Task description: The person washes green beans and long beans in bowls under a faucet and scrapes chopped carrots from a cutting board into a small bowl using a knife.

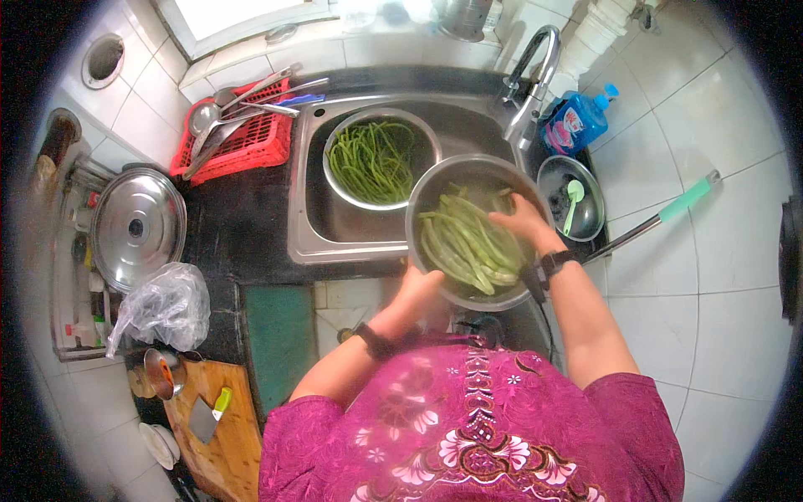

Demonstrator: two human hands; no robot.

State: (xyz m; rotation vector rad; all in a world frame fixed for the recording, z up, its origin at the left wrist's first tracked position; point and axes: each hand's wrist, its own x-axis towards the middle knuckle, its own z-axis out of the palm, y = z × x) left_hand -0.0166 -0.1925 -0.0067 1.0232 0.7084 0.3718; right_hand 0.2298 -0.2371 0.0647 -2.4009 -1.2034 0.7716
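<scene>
A round metal basin point(419, 207) is held in front of my body, overlapping the sink's near right edge. Thick light-green bean pods point(464, 232) lie inside it in what looks like cloudy water. My left hand point(423, 288) grips the basin's lower left rim, thumb on top. Over the right side reaches my right hand point(524, 219), its fingers at the pods; whether they close on any is unclear. Another metal basin point(433, 135) stands in the stainless-steel sink point(357, 251), filled with long thin green beans point(370, 163).
Ladles and other utensils lie on a red plastic basket point(276, 144). Beyond the sink's right side are a faucet point(533, 106), a blue detergent bottle point(574, 122) and a bowl point(590, 223) with a green spoon point(573, 201). At left are a pot lid point(160, 207), a plastic bag point(166, 304) and a cleaver point(204, 419) on a cutting board point(235, 452).
</scene>
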